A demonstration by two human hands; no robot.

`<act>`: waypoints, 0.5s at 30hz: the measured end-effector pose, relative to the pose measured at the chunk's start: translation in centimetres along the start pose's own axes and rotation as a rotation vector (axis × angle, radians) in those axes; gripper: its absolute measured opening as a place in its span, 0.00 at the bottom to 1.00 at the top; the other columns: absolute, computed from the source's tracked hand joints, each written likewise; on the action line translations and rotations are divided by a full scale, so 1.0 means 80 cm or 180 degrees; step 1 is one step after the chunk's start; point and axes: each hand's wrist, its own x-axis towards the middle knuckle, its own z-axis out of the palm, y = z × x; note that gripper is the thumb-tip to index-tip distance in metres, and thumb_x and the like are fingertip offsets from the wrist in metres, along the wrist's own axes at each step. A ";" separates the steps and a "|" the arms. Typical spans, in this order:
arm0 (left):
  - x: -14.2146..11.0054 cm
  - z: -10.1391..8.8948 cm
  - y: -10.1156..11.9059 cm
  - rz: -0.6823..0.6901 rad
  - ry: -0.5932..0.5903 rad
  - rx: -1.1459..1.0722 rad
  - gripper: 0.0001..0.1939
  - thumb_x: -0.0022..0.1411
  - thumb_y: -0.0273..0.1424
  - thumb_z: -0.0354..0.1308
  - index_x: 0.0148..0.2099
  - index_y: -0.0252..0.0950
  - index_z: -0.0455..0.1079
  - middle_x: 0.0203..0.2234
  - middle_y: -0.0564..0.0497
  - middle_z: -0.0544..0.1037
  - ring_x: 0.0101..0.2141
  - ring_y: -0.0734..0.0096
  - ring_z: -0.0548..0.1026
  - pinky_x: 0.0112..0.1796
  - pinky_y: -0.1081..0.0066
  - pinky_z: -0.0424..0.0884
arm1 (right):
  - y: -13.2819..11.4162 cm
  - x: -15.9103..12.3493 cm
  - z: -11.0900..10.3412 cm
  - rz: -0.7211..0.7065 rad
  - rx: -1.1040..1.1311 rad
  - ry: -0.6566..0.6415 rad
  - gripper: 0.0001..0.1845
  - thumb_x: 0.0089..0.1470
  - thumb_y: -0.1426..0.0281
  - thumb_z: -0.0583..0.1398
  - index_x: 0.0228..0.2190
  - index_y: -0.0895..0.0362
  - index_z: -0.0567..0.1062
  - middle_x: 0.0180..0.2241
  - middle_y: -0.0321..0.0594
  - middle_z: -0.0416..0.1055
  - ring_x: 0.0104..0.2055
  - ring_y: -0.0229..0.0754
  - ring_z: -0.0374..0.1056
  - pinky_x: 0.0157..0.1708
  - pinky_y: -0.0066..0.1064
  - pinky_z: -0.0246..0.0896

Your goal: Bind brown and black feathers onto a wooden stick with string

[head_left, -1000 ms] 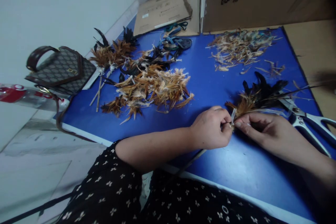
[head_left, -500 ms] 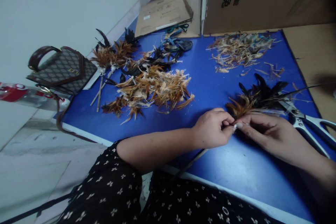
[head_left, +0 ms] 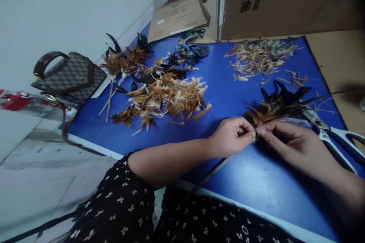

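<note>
A bundle of brown and black feathers points away from me over the right side of the table. At its bound base, the fingertips of my left hand are pinched together on a small whitish bit. My right hand closes thumb and forefinger on the same base, touching or nearly touching the left fingers. From under my left wrist a thin stick slants down over the table edge; whether it joins the bundle is hidden. Scissors with white and dark handles lie just beyond my right hand.
Loose brown feather tufts are heaped left of centre, with finished-looking feather sticks behind. Pale feather scraps lie at the back right. A handbag and plastic bottle are at the left; a large cardboard box stands behind.
My fingertips have shifted slightly at the bundle's base, and the white bit between them shows less. The bundle stays in place; the view has tilted a little.
</note>
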 end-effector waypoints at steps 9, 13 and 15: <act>0.004 0.006 -0.005 0.0155 0.0307 -0.0151 0.10 0.63 0.27 0.73 0.38 0.33 0.73 0.35 0.48 0.84 0.32 0.77 0.79 0.37 0.74 0.76 | 0.005 0.000 0.000 -0.0011 0.0049 0.0007 0.26 0.67 0.42 0.67 0.38 0.52 0.86 0.37 0.43 0.85 0.37 0.46 0.77 0.40 0.36 0.70; 0.007 0.000 0.002 -0.0229 -0.0013 -0.0478 0.14 0.61 0.26 0.74 0.41 0.34 0.71 0.30 0.54 0.79 0.29 0.79 0.75 0.34 0.75 0.73 | 0.007 0.001 0.000 -0.0025 -0.0050 -0.0037 0.27 0.67 0.41 0.66 0.36 0.52 0.85 0.34 0.42 0.83 0.34 0.45 0.76 0.39 0.35 0.69; 0.010 -0.003 0.006 -0.0280 -0.0210 -0.0676 0.18 0.58 0.23 0.74 0.44 0.35 0.69 0.31 0.55 0.78 0.30 0.79 0.76 0.36 0.74 0.74 | 0.006 0.003 0.001 -0.0044 -0.0143 -0.0053 0.29 0.67 0.40 0.65 0.35 0.53 0.84 0.33 0.42 0.82 0.33 0.45 0.76 0.37 0.36 0.69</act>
